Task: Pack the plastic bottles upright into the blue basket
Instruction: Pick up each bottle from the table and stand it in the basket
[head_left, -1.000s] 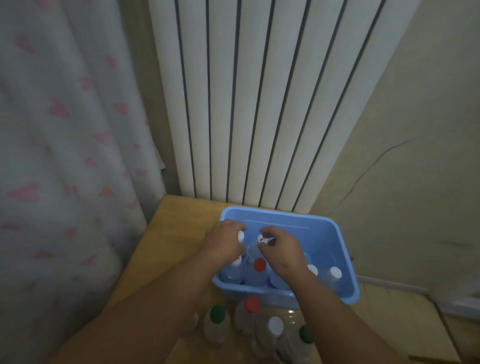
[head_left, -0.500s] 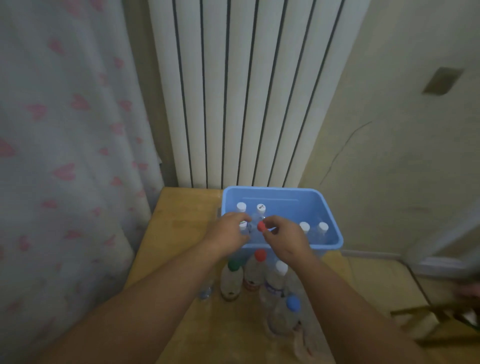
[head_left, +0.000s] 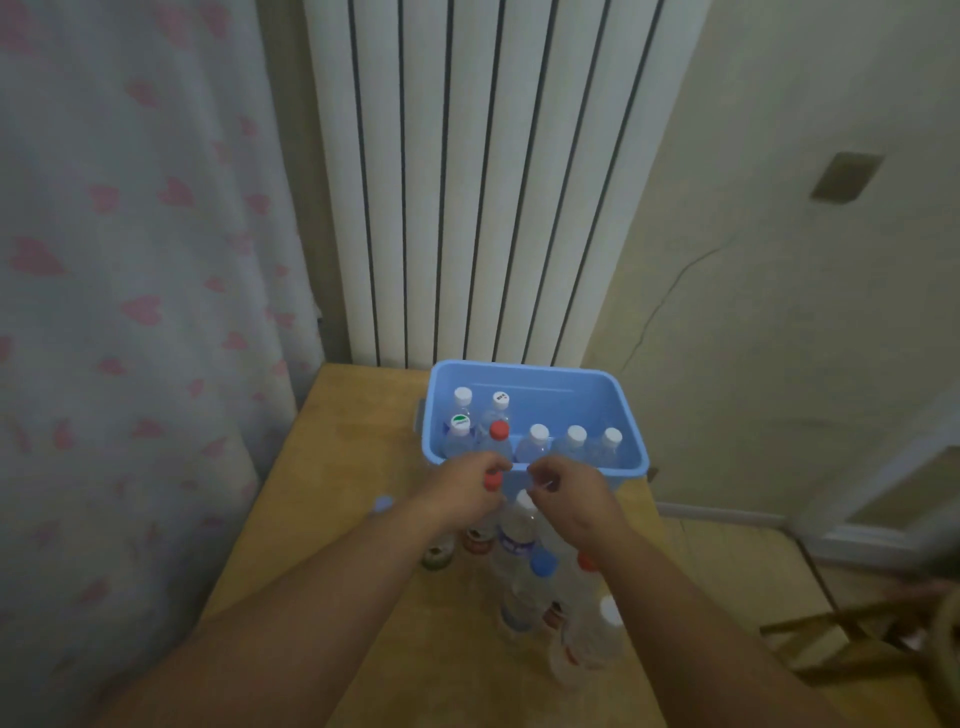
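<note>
Both hands have been drawn back near of the blue basket (head_left: 540, 395). The red-capped bottle (head_left: 492, 481) is gripped by the left hand (head_left: 462, 493). The right hand (head_left: 569, 491) is curled, its hold not discernible. The bottle should be lifted straight and kept upright.

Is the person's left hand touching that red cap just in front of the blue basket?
Touching. In the head view the left hand curls its fingers round the red cap, with no gap visible between them.

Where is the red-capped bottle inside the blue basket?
Head view: the red-capped bottle stands in the blue basket, near row, second from left, between a green-topped bottle and a white-capped bottle.
</note>
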